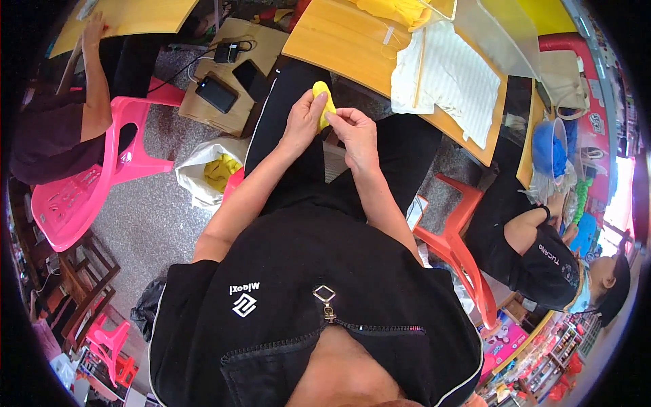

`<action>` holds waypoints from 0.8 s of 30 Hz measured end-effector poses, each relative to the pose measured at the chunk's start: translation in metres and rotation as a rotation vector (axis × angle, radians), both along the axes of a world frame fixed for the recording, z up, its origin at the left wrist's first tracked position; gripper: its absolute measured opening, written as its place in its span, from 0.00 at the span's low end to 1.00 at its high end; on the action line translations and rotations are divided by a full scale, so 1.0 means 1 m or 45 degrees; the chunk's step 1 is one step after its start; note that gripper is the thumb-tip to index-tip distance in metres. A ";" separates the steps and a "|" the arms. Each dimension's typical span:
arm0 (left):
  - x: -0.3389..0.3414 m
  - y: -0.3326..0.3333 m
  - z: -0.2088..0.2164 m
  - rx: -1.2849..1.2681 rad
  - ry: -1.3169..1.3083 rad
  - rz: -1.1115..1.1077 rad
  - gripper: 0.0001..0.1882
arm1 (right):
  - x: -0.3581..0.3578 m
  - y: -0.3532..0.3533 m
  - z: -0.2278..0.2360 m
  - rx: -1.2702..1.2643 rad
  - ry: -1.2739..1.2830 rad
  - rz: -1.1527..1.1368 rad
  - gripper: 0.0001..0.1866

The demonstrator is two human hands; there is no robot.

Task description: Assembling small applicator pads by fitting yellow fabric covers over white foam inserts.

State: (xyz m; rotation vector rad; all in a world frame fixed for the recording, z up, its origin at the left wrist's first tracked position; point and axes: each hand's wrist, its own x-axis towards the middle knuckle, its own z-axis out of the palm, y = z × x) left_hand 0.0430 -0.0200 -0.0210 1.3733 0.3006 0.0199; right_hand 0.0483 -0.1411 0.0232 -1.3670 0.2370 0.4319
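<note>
A white plastic bag (192, 178) stood on the floor to the left of the seated person, its mouth spread wide to show yellow pieces (220, 172) bunched inside. At the far right, a clear tub (546, 125) held crumpled blue material (550, 157).

Ahead was a wooden table (332, 44) with a ribbed white cloth (468, 81) spread near its right end and bright yellow fabric (401, 9) heaped at its far edge. To the left, a flat cardboard surface (203, 123) carried a dark phone (251, 80) and a black rectangular device (217, 93). The floor (159, 203) was speckled grey. A pink plastic chair (74, 207) stood on the left beside another person in dark clothes (57, 139); a person in a black cap (614, 292) sat on the right.

Above the wearer's black-trousered lap was a small yellow piece (326, 105), narrow, smooth-looking and rounded at its upper end. The left hand (302, 123) had its thumb and fingers clamped around it; the right hand (357, 138) pinched its lower right edge, thumb and forefinger together.
</note>
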 end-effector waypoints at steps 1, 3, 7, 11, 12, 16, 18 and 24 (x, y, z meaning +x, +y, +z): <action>0.000 0.000 0.001 0.024 -0.021 0.004 0.17 | 0.000 0.000 0.001 -0.051 -0.017 -0.005 0.07; -0.001 -0.001 0.001 0.048 -0.041 0.007 0.17 | -0.001 -0.001 -0.002 -0.105 -0.059 0.001 0.06; 0.000 0.001 0.001 0.047 -0.018 0.004 0.17 | 0.000 -0.001 -0.004 -0.252 -0.213 0.060 0.07; 0.001 0.002 -0.002 0.120 -0.038 -0.016 0.18 | -0.002 0.000 0.006 -0.341 -0.260 0.062 0.06; 0.001 0.002 -0.005 0.120 -0.039 -0.011 0.18 | -0.002 0.002 0.005 -0.232 -0.282 -0.018 0.05; 0.002 0.010 0.012 -0.299 0.193 -0.117 0.18 | 0.009 -0.011 0.006 0.035 -0.445 -0.319 0.06; 0.002 0.019 0.026 -0.691 0.514 -0.429 0.21 | 0.013 -0.028 0.014 -0.171 -0.659 0.046 0.17; 0.006 0.027 0.034 -1.026 0.715 -0.875 0.19 | 0.026 -0.040 0.046 -0.620 -1.129 0.776 0.24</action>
